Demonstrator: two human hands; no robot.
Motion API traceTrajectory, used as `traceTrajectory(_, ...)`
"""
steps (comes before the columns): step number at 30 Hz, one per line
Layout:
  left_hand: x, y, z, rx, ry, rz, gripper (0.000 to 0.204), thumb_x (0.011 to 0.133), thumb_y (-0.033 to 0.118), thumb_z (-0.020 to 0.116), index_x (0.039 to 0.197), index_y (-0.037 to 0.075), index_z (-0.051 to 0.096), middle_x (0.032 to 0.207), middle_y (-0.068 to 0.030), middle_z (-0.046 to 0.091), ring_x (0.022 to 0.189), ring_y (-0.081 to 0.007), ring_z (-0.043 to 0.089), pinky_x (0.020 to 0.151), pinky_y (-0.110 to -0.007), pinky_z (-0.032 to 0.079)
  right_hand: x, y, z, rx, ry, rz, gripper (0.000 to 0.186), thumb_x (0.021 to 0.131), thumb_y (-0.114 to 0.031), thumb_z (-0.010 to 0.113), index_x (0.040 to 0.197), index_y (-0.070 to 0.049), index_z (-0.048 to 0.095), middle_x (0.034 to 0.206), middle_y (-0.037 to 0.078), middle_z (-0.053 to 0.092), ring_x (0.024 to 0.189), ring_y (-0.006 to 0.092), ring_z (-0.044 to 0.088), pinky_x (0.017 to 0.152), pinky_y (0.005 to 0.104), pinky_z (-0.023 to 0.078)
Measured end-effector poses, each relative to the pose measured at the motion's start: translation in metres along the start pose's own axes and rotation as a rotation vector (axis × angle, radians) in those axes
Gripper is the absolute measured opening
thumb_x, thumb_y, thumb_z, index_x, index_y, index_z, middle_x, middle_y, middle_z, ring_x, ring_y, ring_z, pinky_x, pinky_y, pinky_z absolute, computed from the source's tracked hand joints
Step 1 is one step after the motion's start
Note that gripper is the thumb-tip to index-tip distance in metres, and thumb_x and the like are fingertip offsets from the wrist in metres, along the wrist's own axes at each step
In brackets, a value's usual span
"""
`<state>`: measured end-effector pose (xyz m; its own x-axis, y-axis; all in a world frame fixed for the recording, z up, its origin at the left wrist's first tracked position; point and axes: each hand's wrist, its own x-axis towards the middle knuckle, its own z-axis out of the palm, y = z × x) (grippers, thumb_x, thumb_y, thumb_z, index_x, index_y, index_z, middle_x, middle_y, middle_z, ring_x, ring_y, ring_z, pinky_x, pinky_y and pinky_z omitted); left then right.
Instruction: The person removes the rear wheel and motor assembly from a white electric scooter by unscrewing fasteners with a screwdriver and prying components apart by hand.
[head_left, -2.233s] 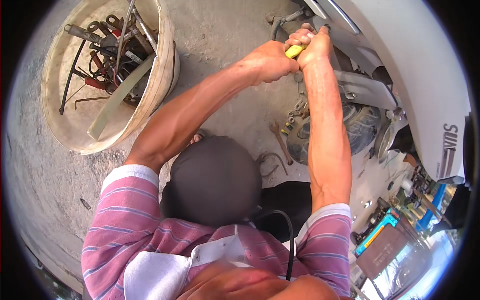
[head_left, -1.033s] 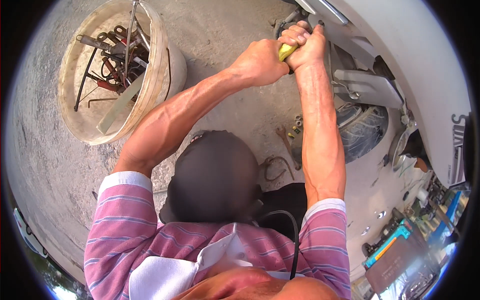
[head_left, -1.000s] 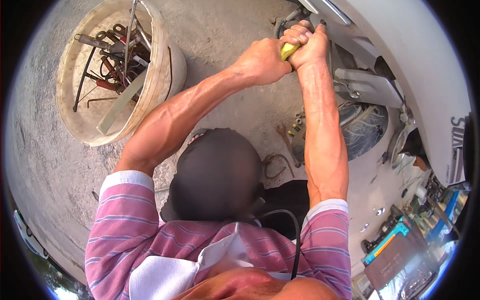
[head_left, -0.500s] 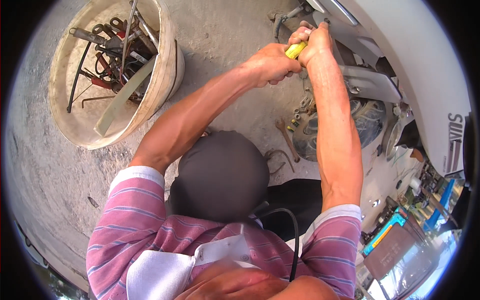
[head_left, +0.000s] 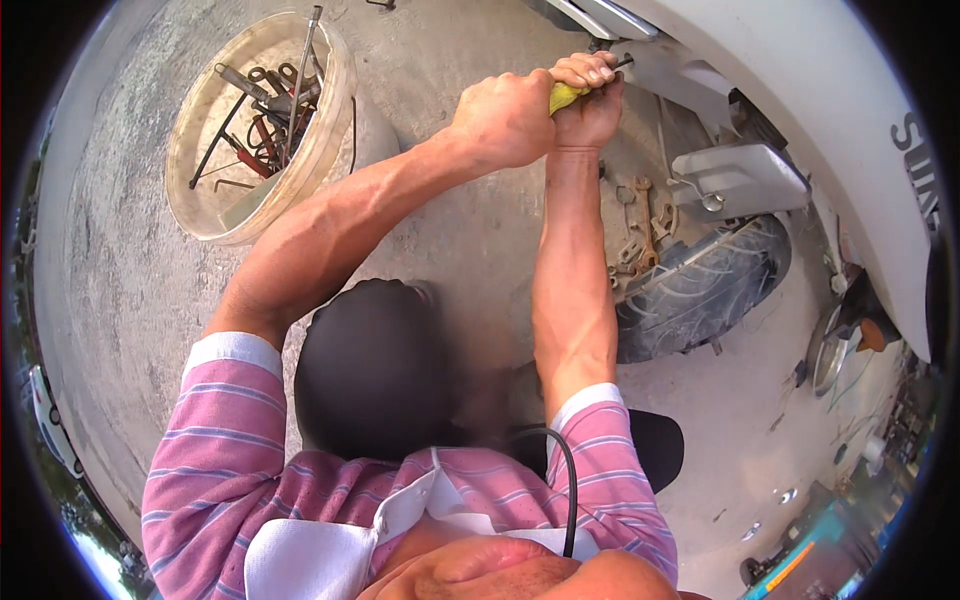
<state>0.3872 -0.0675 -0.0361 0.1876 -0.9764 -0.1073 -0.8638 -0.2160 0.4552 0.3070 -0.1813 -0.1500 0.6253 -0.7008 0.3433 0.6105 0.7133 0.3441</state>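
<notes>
Both my hands are closed together on a yellow-handled screwdriver (head_left: 566, 97) at the top of the view. My left hand (head_left: 505, 118) wraps the rear of the handle. My right hand (head_left: 588, 100) curls round its front, and a short dark length pokes out past the fingers. That end points at the underside of a white motor scooter's body panel (head_left: 690, 85); whether it touches anything I cannot tell. The fingers cover most of the tool. Below the panel lies a grey, dusty tyre (head_left: 705, 290), with several rusty wrenches (head_left: 643, 220) on the ground beside it.
A dirty white bucket (head_left: 185, 190) full of hand tools stands at the upper left. The scooter's large white side panel (head_left: 850, 130) bounds the right. A silver-grey plate (head_left: 740, 180) juts out above the tyre. At the lower right is a teal box (head_left: 810, 555).
The view has shifted, so the bucket sits further right and more of the tyre shows. My hands have moved up and left in the picture, still gripping the screwdriver.
</notes>
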Motion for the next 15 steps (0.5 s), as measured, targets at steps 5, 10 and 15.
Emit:
traceTrajectory(5, 0.007, -0.01, 0.001, -0.103, -0.074, -0.063, 0.036, 0.082, 0.014, 0.064, 0.115, -0.002, 0.063, 0.098, -0.0254, 0.072, 0.095, -0.0423, 0.07, 0.084, -0.05, 0.055, 0.006, 0.008, 0.011, -0.234, 0.235, -0.143, 0.057, 0.108, -0.054, 0.035, 0.082, -0.01, 0.059, 0.06, -0.004, 0.041, 0.053, 0.0134, 0.038, 0.053, 0.0306, 0.034)
traceTrajectory(10, 0.008, -0.022, 0.025, -0.562, -0.225, -0.036, 0.026, 0.082, 0.012, 0.064, 0.103, -0.002, 0.06, 0.079, -0.0136, 0.067, 0.068, -0.0235, 0.064, 0.061, -0.038, 0.051, 0.011, 0.013, 0.052, -0.76, 0.905, -0.215, 0.065, 0.109, -0.058, 0.022, 0.084, -0.006, 0.051, 0.059, -0.002, 0.037, 0.049, 0.0138, 0.035, 0.049, 0.0307, 0.033)
traceTrajectory(15, 0.0, -0.027, 0.045, -1.517, -0.591, -0.283, 0.014, 0.084, 0.01, 0.064, 0.088, 0.013, 0.051, 0.067, 0.0057, 0.039, 0.05, -0.0029, 0.028, 0.044, -0.024, 0.018, 0.03, 0.027, 0.074, -1.189, 1.487, -0.169, 0.058, 0.111, -0.046, 0.024, 0.088, -0.001, 0.053, 0.057, 0.0, 0.039, 0.049, 0.0134, 0.034, 0.048, 0.0312, 0.035)
